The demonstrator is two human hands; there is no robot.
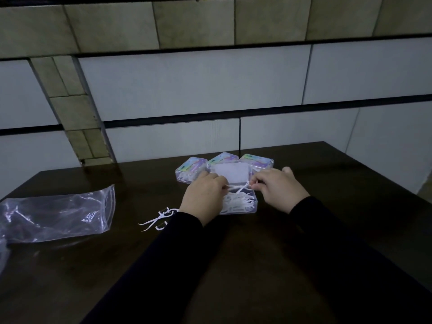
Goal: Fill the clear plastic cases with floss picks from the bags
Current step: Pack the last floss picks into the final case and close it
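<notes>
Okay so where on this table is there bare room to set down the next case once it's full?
Bare wood lies right of the right hand, out to the table edge, and between the empty bag and the left hand, behind the loose floss picks. It is crowded at the back centre: three closed cases press against the open case.

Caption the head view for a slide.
Both hands, left hand and right hand, pinch floss picks over an open clear case.

I wear long black sleeves on both arms, plain and unmarked, ending at my wrists. My left hand point(203, 197) and right hand point(281, 188) are bare: no gloves, rings, watch or bracelet show on them.
</notes>
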